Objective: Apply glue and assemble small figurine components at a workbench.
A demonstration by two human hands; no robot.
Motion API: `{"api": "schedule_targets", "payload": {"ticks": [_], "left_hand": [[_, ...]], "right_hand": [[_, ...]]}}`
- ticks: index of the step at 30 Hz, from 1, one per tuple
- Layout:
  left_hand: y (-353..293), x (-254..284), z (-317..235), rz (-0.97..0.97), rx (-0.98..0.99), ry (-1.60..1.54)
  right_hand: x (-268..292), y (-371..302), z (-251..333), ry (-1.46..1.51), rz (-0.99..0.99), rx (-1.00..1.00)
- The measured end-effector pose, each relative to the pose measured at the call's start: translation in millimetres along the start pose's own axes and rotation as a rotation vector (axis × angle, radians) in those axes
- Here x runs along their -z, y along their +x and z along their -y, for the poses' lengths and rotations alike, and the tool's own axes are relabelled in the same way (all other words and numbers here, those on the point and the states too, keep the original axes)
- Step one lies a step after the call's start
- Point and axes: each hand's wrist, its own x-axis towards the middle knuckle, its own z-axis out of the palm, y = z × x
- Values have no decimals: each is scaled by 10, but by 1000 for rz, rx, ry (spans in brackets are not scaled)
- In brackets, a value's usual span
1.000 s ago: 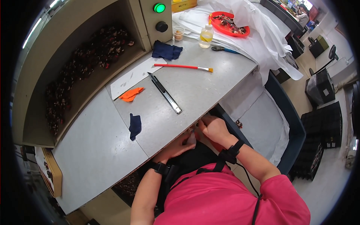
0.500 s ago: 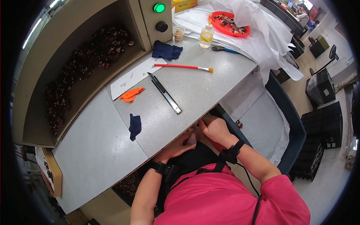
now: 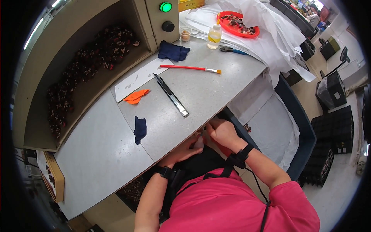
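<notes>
Just below the table's front edge, my left hand (image 3: 184, 152) and my right hand (image 3: 223, 133) are close together. The fingers of both are closed in a pinch around something small. What they hold is largely hidden by the fingers and the table edge, so I cannot make it out. Above them on the grey table (image 3: 98, 154) lies a utility knife (image 3: 171, 95) with a black and silver body. Beyond it is a red-handled brush (image 3: 189, 68). An orange scrap of cloth (image 3: 136, 96) and a navy scrap (image 3: 140, 130) rest to the left.
A hooded bay (image 3: 92, 54) with a heap of small dark red pieces stands at the left. At the back are folded navy cloth (image 3: 174, 51), a squeeze bottle (image 3: 213, 36), a small cup (image 3: 185, 33), and a red tray (image 3: 247, 35). A paper-lined bin (image 3: 306, 133) sits at my right.
The whole view has shifted very slightly. Both hands keep nearly the same place and closed grip at the table edge, and nothing on the table has moved.
</notes>
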Motion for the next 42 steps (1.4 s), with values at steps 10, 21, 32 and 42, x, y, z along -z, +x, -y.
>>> {"api": "schedule_targets", "payload": {"ticks": [10, 21, 32, 42], "left_hand": [[9, 5, 12, 4, -26, 12], [5, 29, -88, 14, -13, 87], [30, 26, -34, 11, -38, 80], [-1, 6, -34, 3, -56, 130]], "right_hand": [[16, 5, -15, -9, 52, -7], [-2, -7, -3, -11, -12, 18], [46, 21, 4, -23, 59, -18], [63, -21, 19, -19, 79, -44]]}}
